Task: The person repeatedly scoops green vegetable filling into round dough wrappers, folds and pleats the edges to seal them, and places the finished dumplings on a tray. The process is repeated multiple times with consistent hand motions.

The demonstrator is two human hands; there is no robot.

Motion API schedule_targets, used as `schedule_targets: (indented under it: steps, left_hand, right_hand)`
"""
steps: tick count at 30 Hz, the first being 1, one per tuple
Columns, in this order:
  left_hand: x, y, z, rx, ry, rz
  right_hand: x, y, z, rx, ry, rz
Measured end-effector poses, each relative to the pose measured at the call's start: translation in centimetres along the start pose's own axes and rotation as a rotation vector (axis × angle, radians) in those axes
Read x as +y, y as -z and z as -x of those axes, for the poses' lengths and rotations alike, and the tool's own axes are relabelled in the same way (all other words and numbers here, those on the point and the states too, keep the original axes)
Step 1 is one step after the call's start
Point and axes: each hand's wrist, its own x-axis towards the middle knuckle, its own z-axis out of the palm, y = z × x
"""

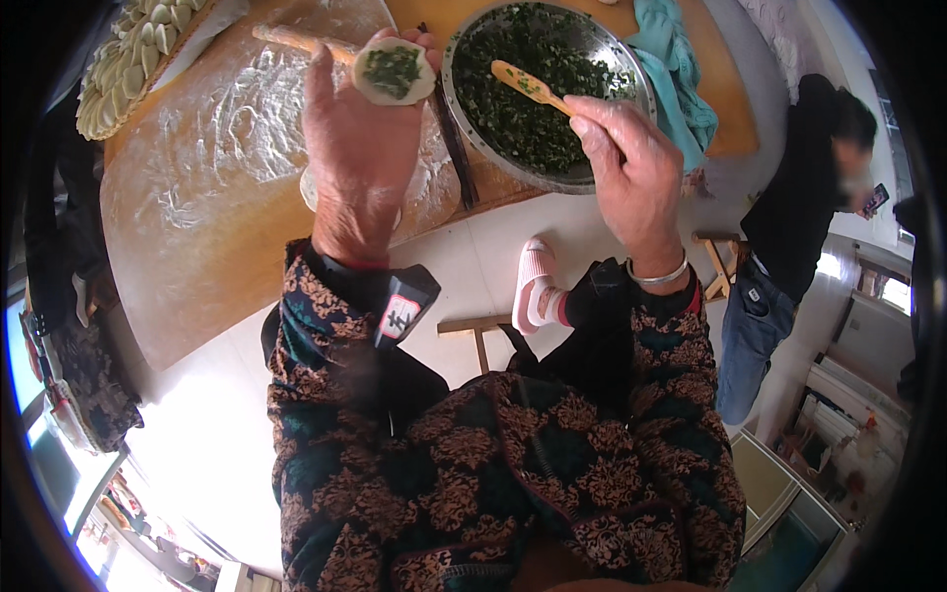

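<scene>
My left hand (365,148) is palm up, its fingers curled under a round dumpling wrapper (427,83). Chopped green filling (392,71) sits in the wrapper's middle, and its edges are unfolded. In my right hand (639,168) is the handle of a small flat wooden spatula (533,85), pinched between thumb and fingers. Bits of green cling to its blade, which hovers over a large steel bowl (614,54). Much of that bowl is covered with chopped green filling (518,128). Beyond my left hand lies a rolling pin (286,39), partly hidden by it.
A floured board (148,237) covers the table's left part. At the far left stands a tray of shaped dumplings (138,59). A teal cloth (681,79) lies right of the bowl. Another person (789,217) is at the right with a phone. Below the table is a wooden stool (469,324).
</scene>
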Motion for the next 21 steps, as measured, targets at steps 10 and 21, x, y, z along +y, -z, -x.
schedule_targets:
  steps: [10,21]
  left_hand:
    - [-1.3,2.4,1.2,0.184,0.011,-0.121]
    - [-2.7,4.6,1.4,0.022,-0.047,-0.572]
  right_hand:
    - [1.2,-2.1,0.8,-0.11,-0.123,-0.007]
    - [0.6,-1.3,0.9,-0.062,-0.171,-0.006]
